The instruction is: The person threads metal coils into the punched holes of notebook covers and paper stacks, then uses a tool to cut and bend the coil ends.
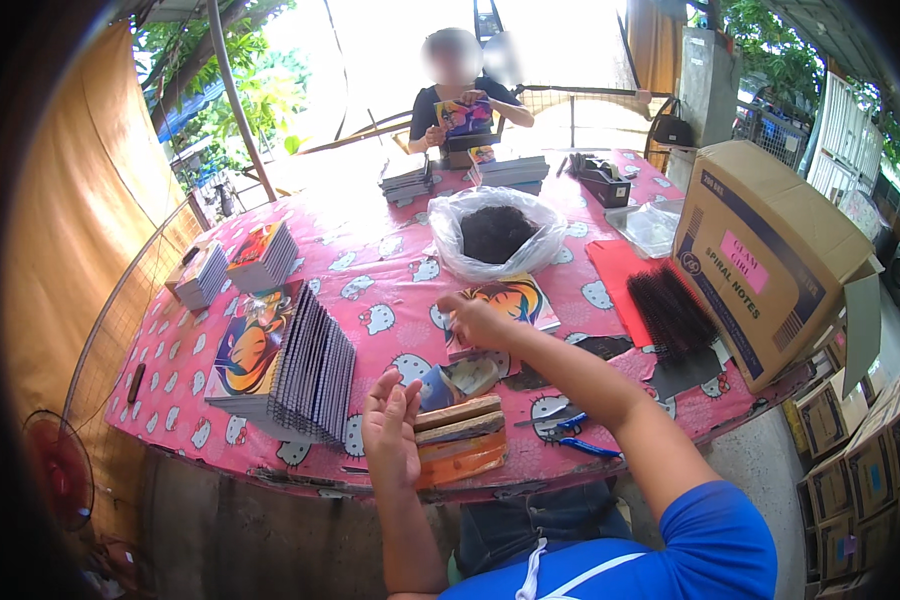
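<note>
Left hand (391, 428) nearest, raised open, palm up, fingers loosely spread, empty, just beside a wooden block jig (459, 436) with orange sides at the worktop (370, 250) edge. Right hand (478, 320) reaches forward, fingers resting on one glossy cartoon-cover notebook (515, 302); firm grasp: cannot tell. One fanned notebook stack (290, 365) lies left. One clear plastic bag (495, 235) of dark coils behind. One blue-handled pliers (570, 435) right.

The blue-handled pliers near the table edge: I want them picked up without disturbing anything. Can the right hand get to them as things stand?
Probably yes. The pliers lie uncovered beside the right forearm, and the right hand, resting on a notebook farther in, need only draw back toward them.
</note>
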Action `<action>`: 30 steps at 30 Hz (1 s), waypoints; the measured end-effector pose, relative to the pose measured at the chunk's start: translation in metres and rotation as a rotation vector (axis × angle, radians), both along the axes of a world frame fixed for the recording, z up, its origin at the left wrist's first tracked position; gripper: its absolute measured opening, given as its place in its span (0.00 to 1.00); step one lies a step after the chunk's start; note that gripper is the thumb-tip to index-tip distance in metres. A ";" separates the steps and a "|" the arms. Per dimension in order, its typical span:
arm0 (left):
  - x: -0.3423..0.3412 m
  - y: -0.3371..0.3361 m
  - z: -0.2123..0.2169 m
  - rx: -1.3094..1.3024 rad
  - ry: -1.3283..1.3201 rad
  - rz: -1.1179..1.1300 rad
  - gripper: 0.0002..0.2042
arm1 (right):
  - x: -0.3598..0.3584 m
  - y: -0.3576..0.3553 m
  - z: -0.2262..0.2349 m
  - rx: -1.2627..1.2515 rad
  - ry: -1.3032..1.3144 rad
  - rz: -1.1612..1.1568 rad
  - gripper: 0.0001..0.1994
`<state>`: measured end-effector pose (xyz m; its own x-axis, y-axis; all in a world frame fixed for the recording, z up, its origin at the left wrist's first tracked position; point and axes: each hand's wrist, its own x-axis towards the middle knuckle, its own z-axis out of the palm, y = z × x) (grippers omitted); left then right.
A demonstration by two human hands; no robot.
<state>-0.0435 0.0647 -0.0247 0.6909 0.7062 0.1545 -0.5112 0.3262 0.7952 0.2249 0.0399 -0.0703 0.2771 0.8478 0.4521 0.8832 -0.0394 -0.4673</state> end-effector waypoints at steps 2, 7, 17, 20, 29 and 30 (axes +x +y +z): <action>-0.005 0.003 0.006 -0.150 -0.029 -0.040 0.17 | -0.008 -0.005 0.039 0.157 0.114 0.031 0.22; -0.002 0.020 0.008 -0.372 -0.181 -0.268 0.20 | -0.126 -0.055 0.092 0.168 -0.326 0.463 0.27; -0.045 0.010 0.028 0.364 -0.130 0.067 0.17 | -0.114 -0.143 0.083 0.531 -0.071 -0.204 0.33; -0.055 0.019 0.033 0.578 -0.062 -0.077 0.15 | -0.100 -0.163 0.064 0.046 0.745 0.044 0.30; -0.043 0.028 0.054 0.914 0.097 0.180 0.14 | -0.108 -0.158 0.024 0.308 0.621 0.001 0.13; -0.043 0.028 0.050 0.799 0.091 0.166 0.14 | -0.107 -0.157 0.019 0.343 0.585 -0.015 0.10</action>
